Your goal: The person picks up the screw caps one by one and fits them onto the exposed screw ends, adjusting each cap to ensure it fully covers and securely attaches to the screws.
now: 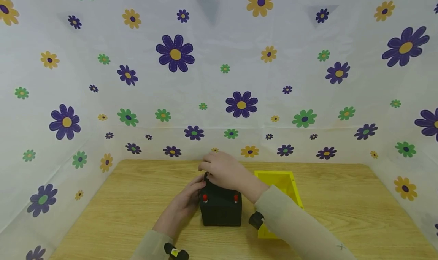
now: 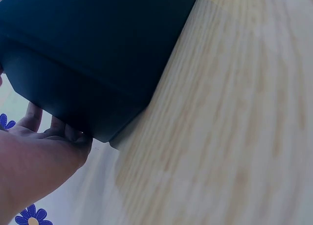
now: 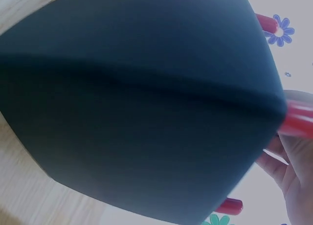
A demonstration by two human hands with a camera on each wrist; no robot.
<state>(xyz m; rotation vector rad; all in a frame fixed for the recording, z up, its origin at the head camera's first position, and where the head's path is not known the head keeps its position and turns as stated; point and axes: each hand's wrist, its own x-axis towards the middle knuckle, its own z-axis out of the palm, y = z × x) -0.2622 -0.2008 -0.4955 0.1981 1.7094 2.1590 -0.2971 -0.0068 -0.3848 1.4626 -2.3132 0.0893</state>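
A matte black box, blocky and smooth-sided with small red pegs on its top, stood on the pale wood-grain surface. The left hand cupped its left side, fingers curled against the far edge. The right hand lay over its back top, fingers bent around it. Just right of the box sat a yellow plastic tray. White sheeting printed with flowers walled in the surface.

Left hand and right hand meet, fingers curled, forearms angled inward.
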